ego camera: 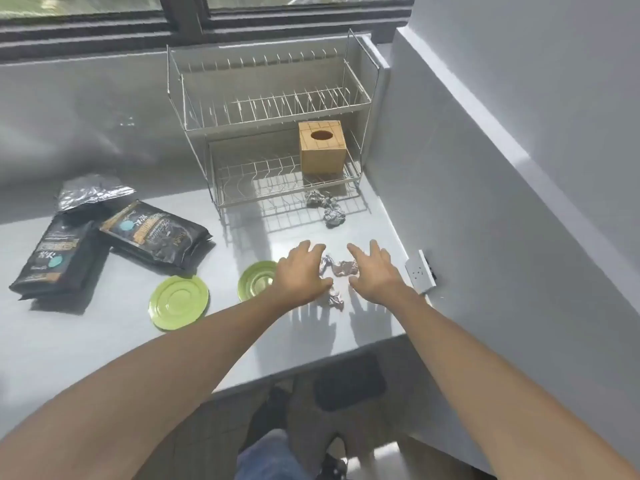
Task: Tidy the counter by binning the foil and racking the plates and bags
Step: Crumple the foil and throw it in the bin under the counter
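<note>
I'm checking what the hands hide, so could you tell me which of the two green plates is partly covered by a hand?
The right-hand green plate: the left hand overlaps its right edge. The other green plate lies fully visible.

A pale grey bench [104,341] sat in a corner below a dark-framed window [194,15]. A white wall [519,98] ran along the right, carrying a white power socket [420,271]. Daylight cast shadows across the bench. A dark mat [349,382] lay on the floor below.

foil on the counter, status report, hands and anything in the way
Left hand and right hand open, flanking foil scraps, nothing gripped. More foil balls by the rack. Green plate partly under left hand.
</note>
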